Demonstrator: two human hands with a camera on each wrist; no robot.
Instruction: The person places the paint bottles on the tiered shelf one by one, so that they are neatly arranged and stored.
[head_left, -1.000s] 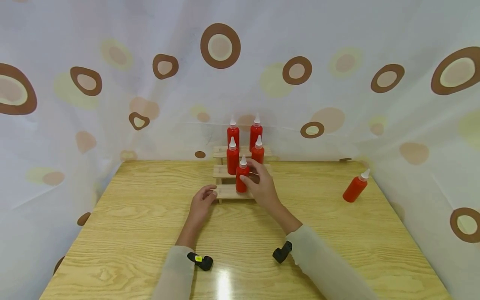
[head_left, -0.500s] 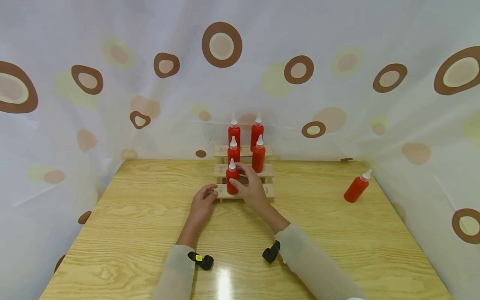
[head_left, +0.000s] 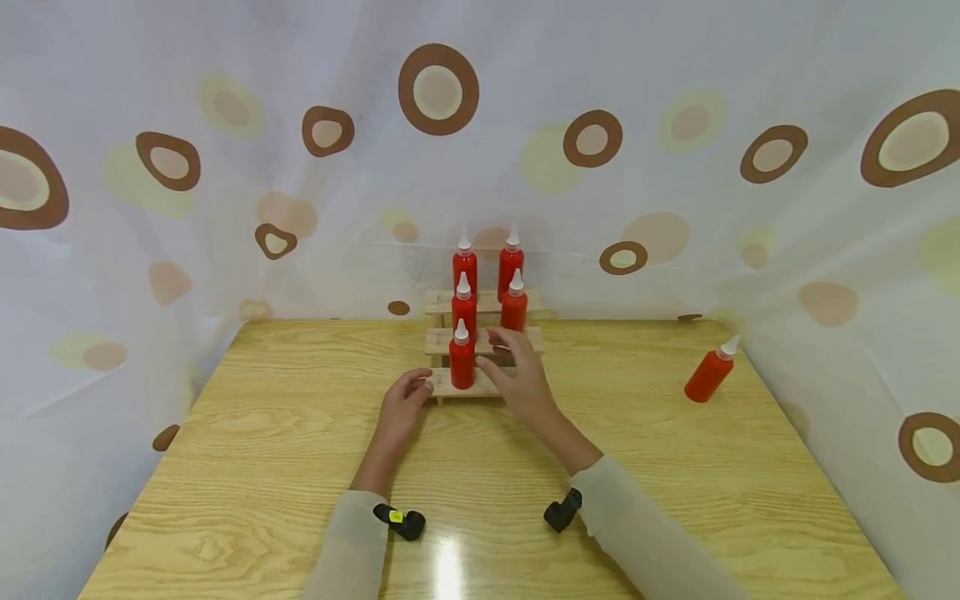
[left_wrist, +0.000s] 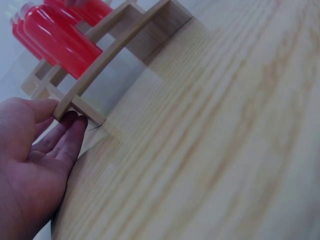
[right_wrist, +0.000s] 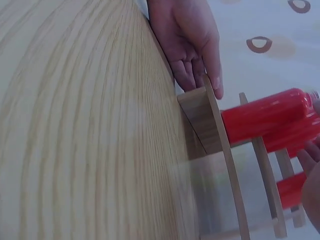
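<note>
A small three-step wooden rack [head_left: 480,388] stands on the table, with red squeeze bottles with white nozzle caps upright on its steps. My left hand [head_left: 402,410] grips the rack's left end; in the left wrist view, the thumb of that hand [left_wrist: 30,155] lies on the lowest step and the fingers are under it. One bottle [head_left: 462,363] stands at the left of the lowest step. Just right of it is my right hand [head_left: 527,385], thumb and fingers parted, holding nothing. In the right wrist view, only part of the right hand [right_wrist: 312,180] shows, near the bottles.
Two bottles are on the middle step, including a right one [head_left: 513,312], and two on the top step, one a top right bottle [head_left: 511,271]. Another red bottle [head_left: 709,375] stands apart at the table's right. A patterned curtain [head_left: 337,200] hangs behind the wooden table [head_left: 285,467].
The right hand slid the front bottle leftward along the lowest step, then let go and drew back to the right. The left hand has stayed at the rack's left end.
</note>
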